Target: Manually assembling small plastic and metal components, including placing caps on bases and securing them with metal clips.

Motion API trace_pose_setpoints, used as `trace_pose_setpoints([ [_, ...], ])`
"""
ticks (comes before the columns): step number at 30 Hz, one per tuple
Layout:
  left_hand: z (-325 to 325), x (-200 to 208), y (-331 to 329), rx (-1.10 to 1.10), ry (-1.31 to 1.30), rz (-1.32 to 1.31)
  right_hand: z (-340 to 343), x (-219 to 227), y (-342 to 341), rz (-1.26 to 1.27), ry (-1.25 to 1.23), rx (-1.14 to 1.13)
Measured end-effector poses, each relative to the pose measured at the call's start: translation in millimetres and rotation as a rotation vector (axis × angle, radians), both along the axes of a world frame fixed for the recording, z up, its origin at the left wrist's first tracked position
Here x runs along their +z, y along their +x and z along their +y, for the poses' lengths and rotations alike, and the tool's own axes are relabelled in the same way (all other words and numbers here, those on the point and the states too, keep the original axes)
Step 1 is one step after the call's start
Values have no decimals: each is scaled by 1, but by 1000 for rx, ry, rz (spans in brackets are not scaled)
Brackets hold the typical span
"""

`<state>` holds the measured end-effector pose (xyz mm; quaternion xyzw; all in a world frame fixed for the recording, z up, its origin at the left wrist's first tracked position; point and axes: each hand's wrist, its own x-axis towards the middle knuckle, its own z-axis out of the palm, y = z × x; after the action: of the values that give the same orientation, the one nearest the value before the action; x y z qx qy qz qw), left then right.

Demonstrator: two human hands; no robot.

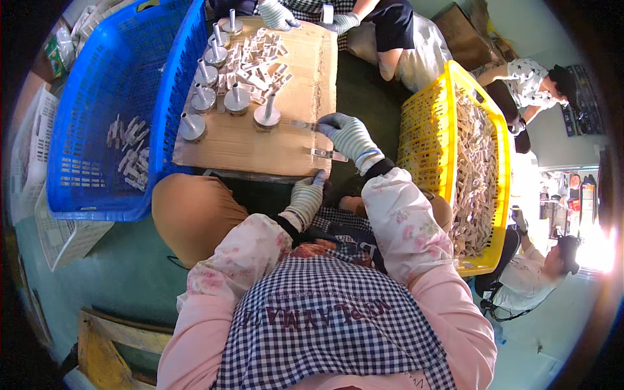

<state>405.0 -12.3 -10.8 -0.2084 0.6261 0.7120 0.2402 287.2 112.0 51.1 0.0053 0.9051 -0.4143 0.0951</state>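
My right hand (351, 138), in a striped knit glove, is at the right edge of a cardboard-covered work surface (273, 153). Its thumb and fingers pinch a flat metal piece (303, 125) that points left over the cardboard. Just below lies a slotted metal piece (329, 155), sticking out past the edge. My left hand (304, 200), gloved alike, is curled at the near right corner; what its fingers hold, if anything, is hidden. Farther back is a heap of small slotted metal pieces (257, 65). Several round metal discs with upright posts (267, 115) stand around it.
At left, a blue basket (166, 97) holds some metal pieces. A yellow basket (426, 123) at right is heaped with similar ones. Across the cardboard, a co-worker's gloved hands (278, 15) rest near the far edge. Two other people sit at right. A wooden frame (107, 357) lies lower left.
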Motion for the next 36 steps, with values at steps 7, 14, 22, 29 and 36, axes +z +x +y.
trace_pose_setpoints([
  [7, 3, -8, -7, 47, 69, 2, 45, -19, -3, -115, -5, -75],
  [14, 5, -21, -8, 38, 119, -46, 46, -30, 15, -210, -145, -137],
  [22, 4, -28, -10, -34, 59, -39, 50, -43, 9, -141, -118, -145],
  [29, 2, -9, -10, -65, -1, -77, 47, -31, 5, -171, 26, -96],
  [36, 5, -8, -9, -20, 36, -63, 47, -40, 1, -172, 67, -106],
])
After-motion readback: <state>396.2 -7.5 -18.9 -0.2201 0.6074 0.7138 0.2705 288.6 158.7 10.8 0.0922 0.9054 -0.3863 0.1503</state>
